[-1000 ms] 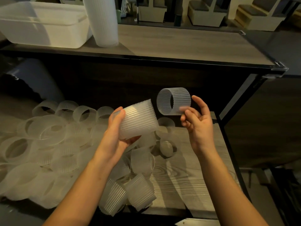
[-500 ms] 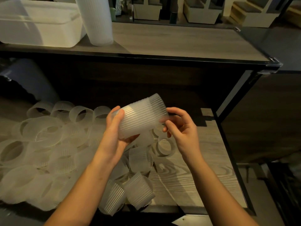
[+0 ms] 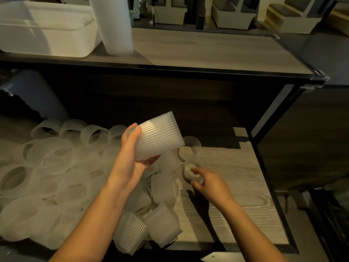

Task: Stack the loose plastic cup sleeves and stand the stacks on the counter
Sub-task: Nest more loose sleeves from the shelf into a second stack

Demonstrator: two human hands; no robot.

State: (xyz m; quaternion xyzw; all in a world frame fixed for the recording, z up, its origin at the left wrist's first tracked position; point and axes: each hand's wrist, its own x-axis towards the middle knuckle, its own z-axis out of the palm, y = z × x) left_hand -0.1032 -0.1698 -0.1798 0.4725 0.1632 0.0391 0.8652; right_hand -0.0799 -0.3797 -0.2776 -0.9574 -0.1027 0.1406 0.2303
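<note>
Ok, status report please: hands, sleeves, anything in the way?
Left hand grips short stack, tilted. Right hand pinching one loose sleeve on lower shelf. One tall stack stands on counter. Nothing blocking.

Top edge cuts off the tall stack (image 3: pixel 111 25); the grip of the right hand (image 3: pixel 211 184) on a sleeve (image 3: pixel 189 170) is blurred.

We see only two hands and two forearms of the person. The left hand (image 3: pixel 130 161) and the right hand (image 3: pixel 211 183) are bare. The left forearm (image 3: pixel 98 214) and the right forearm (image 3: pixel 245 229) are slender and uncovered all the way down to the picture's lower edge.
</note>
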